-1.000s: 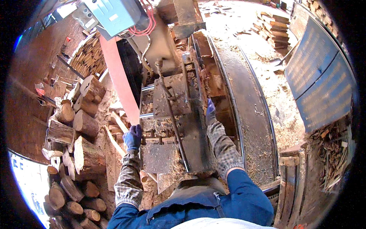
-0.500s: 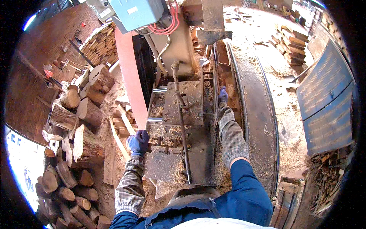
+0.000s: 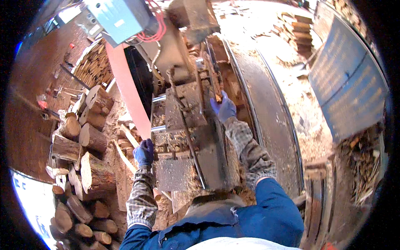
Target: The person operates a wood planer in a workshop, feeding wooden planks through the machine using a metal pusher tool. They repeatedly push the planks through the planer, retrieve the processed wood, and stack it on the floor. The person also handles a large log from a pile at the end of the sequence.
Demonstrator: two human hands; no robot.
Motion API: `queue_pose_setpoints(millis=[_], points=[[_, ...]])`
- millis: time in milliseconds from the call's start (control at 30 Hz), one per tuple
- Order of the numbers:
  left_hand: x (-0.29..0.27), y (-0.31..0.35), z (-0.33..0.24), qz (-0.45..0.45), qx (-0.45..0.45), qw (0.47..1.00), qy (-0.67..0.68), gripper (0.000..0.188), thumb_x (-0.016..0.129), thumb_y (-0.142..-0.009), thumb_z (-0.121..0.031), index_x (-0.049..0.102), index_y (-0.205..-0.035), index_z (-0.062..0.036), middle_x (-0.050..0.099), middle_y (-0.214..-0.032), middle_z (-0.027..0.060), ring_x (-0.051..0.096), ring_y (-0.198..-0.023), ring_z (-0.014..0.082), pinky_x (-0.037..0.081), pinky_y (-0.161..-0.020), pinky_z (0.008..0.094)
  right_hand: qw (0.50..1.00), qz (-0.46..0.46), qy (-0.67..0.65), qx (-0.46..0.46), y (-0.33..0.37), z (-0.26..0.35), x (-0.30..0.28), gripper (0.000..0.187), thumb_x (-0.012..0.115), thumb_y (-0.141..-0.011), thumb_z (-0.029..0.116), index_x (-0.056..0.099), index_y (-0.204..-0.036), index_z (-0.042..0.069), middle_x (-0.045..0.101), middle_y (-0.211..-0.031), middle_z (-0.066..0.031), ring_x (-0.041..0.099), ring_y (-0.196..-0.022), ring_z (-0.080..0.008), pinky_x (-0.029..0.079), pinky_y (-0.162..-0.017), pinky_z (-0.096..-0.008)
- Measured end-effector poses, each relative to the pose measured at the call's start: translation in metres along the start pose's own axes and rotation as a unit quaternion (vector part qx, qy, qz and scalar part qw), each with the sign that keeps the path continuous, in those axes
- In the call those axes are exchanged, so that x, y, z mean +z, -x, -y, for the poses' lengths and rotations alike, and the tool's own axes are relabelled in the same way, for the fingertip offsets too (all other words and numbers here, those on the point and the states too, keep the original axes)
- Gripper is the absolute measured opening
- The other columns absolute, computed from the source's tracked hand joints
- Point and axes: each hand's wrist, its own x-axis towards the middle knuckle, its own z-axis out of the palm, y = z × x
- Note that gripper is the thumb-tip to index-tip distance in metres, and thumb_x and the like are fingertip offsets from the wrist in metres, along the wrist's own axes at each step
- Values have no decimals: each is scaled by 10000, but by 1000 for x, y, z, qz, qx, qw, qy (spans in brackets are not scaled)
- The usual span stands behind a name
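My left hand (image 3: 144,152), in a dark blue glove, is closed at the left edge of the sawdust-covered machine table (image 3: 177,173). What its fingers wrap round is hidden; the end of a pale wood strip (image 3: 129,135) lies just beyond it. My right hand (image 3: 225,108), gloved in blue-purple, is open with thumb and fingers apart. It is above the right side of the machine, near a narrow upright board (image 3: 213,71) with a rough, barky face. Between my hands a long metal lever (image 3: 189,141) slants across the table.
A pink curved guard (image 3: 127,83) and a blue-grey electrical box (image 3: 118,21) stand ahead on the left. Cut logs (image 3: 98,173) are piled on the left. Metal rails (image 3: 246,93) run along the right, beside a dark perforated panel (image 3: 348,83) and stacked timber (image 3: 298,31).
My right hand has come back toward me from beside the rail, and its fingers have spread. The left hand keeps its place at the table edge. The whole view has tilted and shifted.
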Motion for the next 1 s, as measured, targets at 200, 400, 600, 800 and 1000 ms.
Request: queue_pose_setpoints(millis=[200,400,600,800,1000], points=[[6,-12,39,10,55,997,57,464,504,-1018,-478,676,-1203,-89,740,-971,176,685,-887,380,521,-817,489,999,18,26,16,196,26,-68,628,739,-882,287,517,-1384,-16,700,-1080,-259,704,-908,-418,567,-777,-458],[-27,37,-172,-26,516,856,14,731,735,-826,-359,470,-1484,-182,582,-1384,176,501,-1314,383,345,-1136,550,991,66,117,-5,358,10,-119,839,774,-803,328,410,-1482,-3,589,-1321,-242,649,-1088,-392,551,-864,-475],[-18,72,-313,245,746,613,90,588,797,-747,-466,660,-1240,-175,681,-1168,75,603,-1160,297,409,-1066,501,992,95,-36,70,371,25,-219,688,742,-862,185,465,-1463,0,588,-1387,-205,639,-1190,-357,517,-999,-418],[-63,74,-382,477,382,540,578,344,799,-890,-272,713,-1131,-41,746,-1078,32,693,-939,159,550,-842,329,911,-111,-391,78,341,5,-350,895,826,-842,283,339,-1546,21,456,-1534,-155,454,-1400,-287,354,-1167,-393],[-49,86,-401,442,55,536,717,625,604,-971,-568,594,-1309,-42,697,-1167,71,673,-1029,225,545,-920,381,888,52,-406,212,417,-31,-276,809,755,-879,147,322,-1554,40,436,-1536,-116,451,-1390,-266,400,-1121,-423]])
